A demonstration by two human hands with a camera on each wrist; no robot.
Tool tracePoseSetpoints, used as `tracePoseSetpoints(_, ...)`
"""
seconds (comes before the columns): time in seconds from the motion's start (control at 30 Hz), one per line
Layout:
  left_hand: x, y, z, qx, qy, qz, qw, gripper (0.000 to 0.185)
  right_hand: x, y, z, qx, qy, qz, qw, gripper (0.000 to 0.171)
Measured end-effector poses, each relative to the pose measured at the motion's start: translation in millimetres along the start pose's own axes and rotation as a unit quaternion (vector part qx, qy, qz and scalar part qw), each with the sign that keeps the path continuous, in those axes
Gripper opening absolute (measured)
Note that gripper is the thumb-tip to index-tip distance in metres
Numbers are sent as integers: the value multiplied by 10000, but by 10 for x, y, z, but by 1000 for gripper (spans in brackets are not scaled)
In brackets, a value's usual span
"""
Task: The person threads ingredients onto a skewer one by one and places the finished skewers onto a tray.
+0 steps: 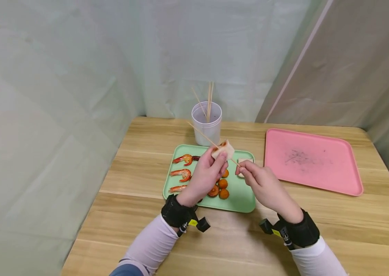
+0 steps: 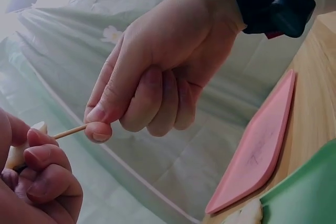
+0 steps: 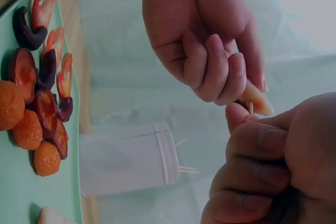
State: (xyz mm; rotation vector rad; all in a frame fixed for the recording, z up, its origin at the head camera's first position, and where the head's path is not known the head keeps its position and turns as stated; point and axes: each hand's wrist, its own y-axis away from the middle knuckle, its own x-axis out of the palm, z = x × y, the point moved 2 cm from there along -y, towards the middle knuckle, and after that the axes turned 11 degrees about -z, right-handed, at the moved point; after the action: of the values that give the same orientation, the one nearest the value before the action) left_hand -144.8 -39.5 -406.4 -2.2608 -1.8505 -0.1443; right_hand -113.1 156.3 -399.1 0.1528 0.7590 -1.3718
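Above the green tray [image 1: 241, 201], my left hand [image 1: 203, 176] grips a pale slice of food [image 1: 229, 148] with a browned patch. A thin bamboo skewer [image 1: 201, 133] runs through the slice, its long end pointing up and left. My right hand [image 1: 267, 188] pinches the skewer's other end between thumb and forefinger, as the left wrist view shows. In the right wrist view the slice [image 3: 256, 100] sits mostly behind the left fingers. Another pale slice [image 1: 246, 161] lies on the tray beneath the right fingertips.
Shrimp [image 1: 182, 175], dark curled tentacle pieces [image 3: 47, 69], reddish-brown round pieces [image 3: 23, 74] and orange balls [image 1: 224, 194] lie in rows on the green tray. Behind it stands a white cup [image 1: 206, 132] with several skewers. A pink tray [image 1: 318, 165] with dark smudges sits at the right.
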Motion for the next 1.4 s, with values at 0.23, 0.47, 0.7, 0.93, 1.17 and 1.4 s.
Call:
tracePoseSetpoints(0.23,25,-15,19,-138,286,187,9993,23,0,16,-44,372,-851,265,9953,22)
tracePoseSetpoints(0.47,39,-32,65,-270,363,166,9988,24,52,33,-13,414,-265,16,9988,20)
tracePoseSetpoints(0.7,102,-27,78,-407,554,59,9976,21,83,49,45,-113,1109,-555,9922,14)
tracePoseSetpoints(0.93,68,-80,111,-688,401,194,9966,20,49,17,-60,162,482,-195,9985,18)
tracePoseSetpoints(1.17,-42,-159,141,-904,132,578,9941,23,-47,-18,-117,423,325,-55,9986,23)
tracePoseSetpoints(1.4,-105,-206,228,-999,-129,554,9934,40,-224,-38,-186,541,415,-331,9971,23)
